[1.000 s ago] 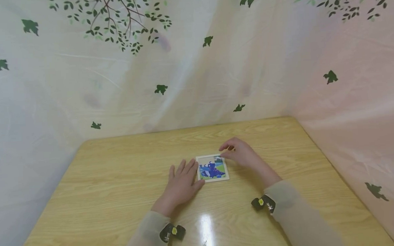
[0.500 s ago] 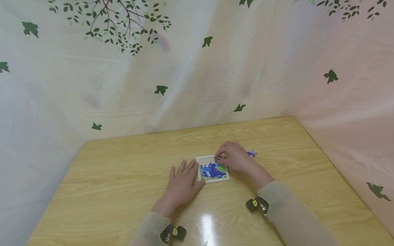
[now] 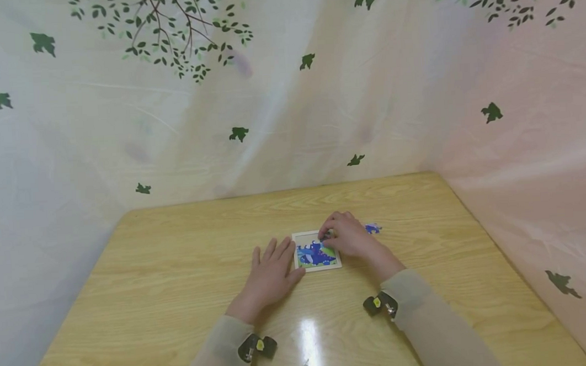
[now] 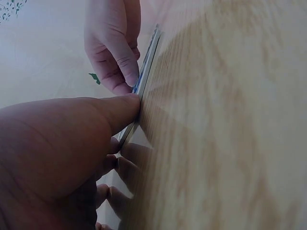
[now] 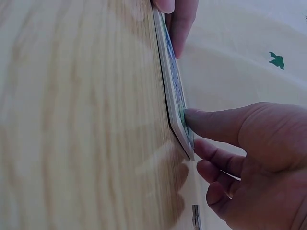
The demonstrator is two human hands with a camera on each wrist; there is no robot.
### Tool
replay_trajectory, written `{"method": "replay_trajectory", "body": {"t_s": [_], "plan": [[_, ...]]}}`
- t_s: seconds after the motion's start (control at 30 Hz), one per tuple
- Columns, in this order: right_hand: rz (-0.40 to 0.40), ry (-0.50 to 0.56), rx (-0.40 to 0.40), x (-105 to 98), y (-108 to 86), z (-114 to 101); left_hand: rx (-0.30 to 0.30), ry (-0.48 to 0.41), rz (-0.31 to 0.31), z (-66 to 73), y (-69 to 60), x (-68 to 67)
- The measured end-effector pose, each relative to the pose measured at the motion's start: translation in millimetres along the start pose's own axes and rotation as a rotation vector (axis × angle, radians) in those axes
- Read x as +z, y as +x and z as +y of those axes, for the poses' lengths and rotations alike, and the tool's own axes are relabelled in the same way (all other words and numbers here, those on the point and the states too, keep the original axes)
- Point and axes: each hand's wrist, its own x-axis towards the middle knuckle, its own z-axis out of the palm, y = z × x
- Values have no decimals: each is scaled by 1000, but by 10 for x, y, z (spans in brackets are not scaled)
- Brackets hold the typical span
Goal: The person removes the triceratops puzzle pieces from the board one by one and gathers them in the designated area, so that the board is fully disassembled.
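We see the left hand (image 3: 267, 278) laid out with fingers straight, clenching nothing; its fingertips meet the side of the puzzle frame (image 3: 318, 269) and its thumb rests at the near corner, presumably so the frame cannot slide. The frame lies flat on the table (image 3: 197, 254), between our two hands. The right hand (image 3: 354, 238) bends over the far corner, thumb on the picture; we cannot tell whether it pinches a piece or merely presses one, though the stance suits fine adjustment. Just leftward of those fingertips is a pale gap (image 3: 304, 238); beyond the knuckles, a loose piece (image 3: 373, 228) sits apart, conveniently within reach.
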Motion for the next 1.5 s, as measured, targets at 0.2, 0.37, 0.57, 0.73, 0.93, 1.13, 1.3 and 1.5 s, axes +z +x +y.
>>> {"method": "replay_trajectory", "body": {"t_s": [0.2, 0.37, 0.57, 0.73, 0.93, 1.13, 1.3, 1.5], "plan": [[3, 7, 4, 26, 4, 5, 5, 3, 6, 0, -5, 6], [13, -15, -15, 42, -4, -5, 5, -1, 4, 3, -5, 6], [13, -63, -82, 37, -5, -27, 1, -3, 8, 4, -10, 6], [19, -51, -94, 45, -2, -11, 2, -7, 10, 6, -19, 4], [-4, 53, -81, 29, -4, 7, -1, -13, 8, 8, -26, 2], [-11, 165, -43, -24, -1, -1, -5, -18, 5, 18, -31, -9], [65, 276, 26, -144, -40, 41, -5, -13, 3, 31, -34, -21], [142, 322, 62, -295, -125, 180, -2, -13, -1, 43, -34, -45]]}}
